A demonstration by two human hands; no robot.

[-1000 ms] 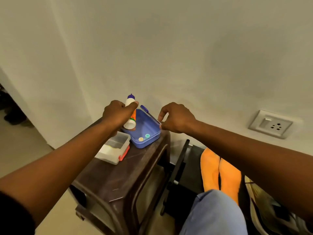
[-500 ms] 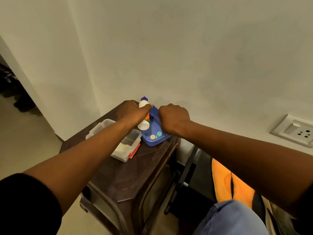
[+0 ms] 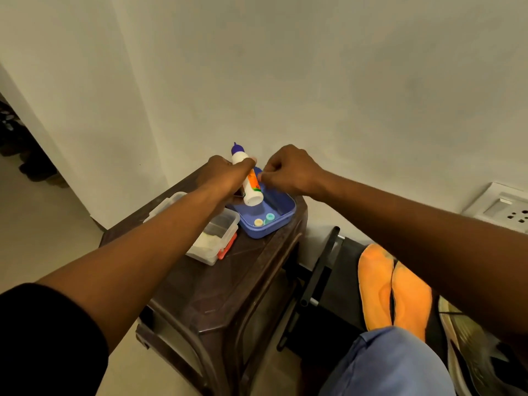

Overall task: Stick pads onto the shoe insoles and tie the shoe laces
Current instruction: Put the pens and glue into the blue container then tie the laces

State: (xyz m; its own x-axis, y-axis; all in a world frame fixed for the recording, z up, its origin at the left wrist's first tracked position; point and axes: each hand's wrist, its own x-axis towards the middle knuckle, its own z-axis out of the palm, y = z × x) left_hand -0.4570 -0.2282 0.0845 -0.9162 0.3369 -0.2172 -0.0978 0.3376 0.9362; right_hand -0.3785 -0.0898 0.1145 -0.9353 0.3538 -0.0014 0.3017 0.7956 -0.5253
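Early stage: left hand (image 3: 220, 174) gripping glue bottle (image 3: 248, 178), right hand (image 3: 288, 171) pinching something unseen; orange insoles (image 3: 394, 287) bare, laces untied.

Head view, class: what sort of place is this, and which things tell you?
Probably a room in a home: a plain painted wall with a socket plate, a brown plastic stool used as a table, and orange insoles by a shoe.

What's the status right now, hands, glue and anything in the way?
Left hand grips glue bottle over blue tray. Right hand curled, pinching something too small to tell. Orange insoles untouched. Nothing in the way.
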